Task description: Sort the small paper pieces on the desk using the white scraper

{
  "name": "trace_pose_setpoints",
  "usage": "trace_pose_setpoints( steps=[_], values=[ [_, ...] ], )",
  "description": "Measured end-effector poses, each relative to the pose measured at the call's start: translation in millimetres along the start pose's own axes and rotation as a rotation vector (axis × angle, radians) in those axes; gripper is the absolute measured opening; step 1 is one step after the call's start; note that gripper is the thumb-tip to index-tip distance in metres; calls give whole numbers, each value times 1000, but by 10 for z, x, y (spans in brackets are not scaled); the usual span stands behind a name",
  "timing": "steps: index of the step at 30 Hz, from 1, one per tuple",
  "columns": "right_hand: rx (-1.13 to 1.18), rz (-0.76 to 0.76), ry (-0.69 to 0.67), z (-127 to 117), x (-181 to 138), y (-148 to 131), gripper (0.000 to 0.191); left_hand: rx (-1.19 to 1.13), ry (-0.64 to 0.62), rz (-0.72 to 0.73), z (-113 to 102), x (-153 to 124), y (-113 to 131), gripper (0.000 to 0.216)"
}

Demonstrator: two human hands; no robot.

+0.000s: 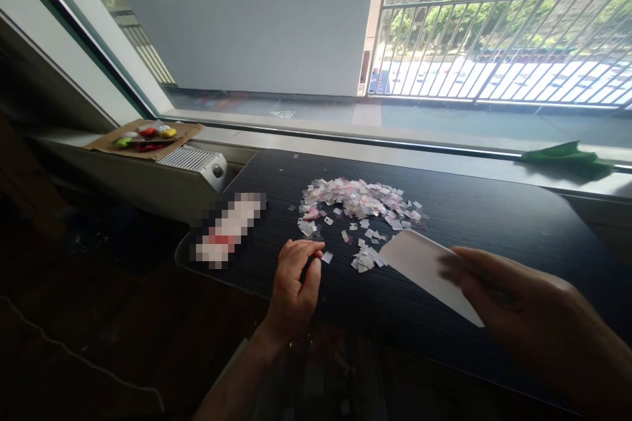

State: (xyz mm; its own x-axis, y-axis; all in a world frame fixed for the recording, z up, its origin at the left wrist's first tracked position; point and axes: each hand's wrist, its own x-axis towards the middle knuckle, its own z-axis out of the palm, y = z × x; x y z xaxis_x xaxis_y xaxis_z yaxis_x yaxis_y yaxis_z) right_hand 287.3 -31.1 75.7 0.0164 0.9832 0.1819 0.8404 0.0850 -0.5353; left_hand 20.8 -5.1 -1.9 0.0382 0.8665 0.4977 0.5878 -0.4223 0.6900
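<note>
Well, far to the left of the heap of paper scraps, a cardboard tray is sitting with small coloured pieces in it, and a white ribbed appliance is lying a little closer to the heap. Nearer again, a pale oblong thing, too blurred to name, is lying on the dark surface.

Below and left of the heap, the left hand is resting on the surface with its fingers curling in and thumb and forefinger pressing together. Whether anything is pinched between them cannot be told. A single loose scrap is lying just beside its fingertips.

The heap itself is spreading across the middle of the surface, with stray pieces trailing toward the person.

Below and right of the heap, the right hand is gripping a white card, whose far corner is touching the nearest stray pieces. Far right of the heap, a green cloth is lying on the sill.
</note>
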Motion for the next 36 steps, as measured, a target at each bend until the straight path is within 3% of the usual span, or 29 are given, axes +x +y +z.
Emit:
trace_pose_setpoints(
  steps=[5,10,16,22,26,31,36],
  values=[
    [10,-98,-148,-18,-26,127,30,10,9,22,-5,-2,-9,23],
    [-28,-24,-55,-74,-82,110,30,12,6,40,-14,7,-3,22],
    [36,-155,-109,12,-87,61,30,3,17,69,-1,0,-23,22],
    [-10,-183,41,-70,-81,169,25,9,2,69,1,-5,-26,22],
    [-48,-253,-19,-125,-77,228,24,18,5,76,-6,-3,-33,23],
    [-47,-227,78,-189,-169,274,21,13,-4,79,2,-10,-41,22],
    [-32,-275,-27,-176,-152,174,22,26,-10,63,-2,-15,-50,22]
  ],
)
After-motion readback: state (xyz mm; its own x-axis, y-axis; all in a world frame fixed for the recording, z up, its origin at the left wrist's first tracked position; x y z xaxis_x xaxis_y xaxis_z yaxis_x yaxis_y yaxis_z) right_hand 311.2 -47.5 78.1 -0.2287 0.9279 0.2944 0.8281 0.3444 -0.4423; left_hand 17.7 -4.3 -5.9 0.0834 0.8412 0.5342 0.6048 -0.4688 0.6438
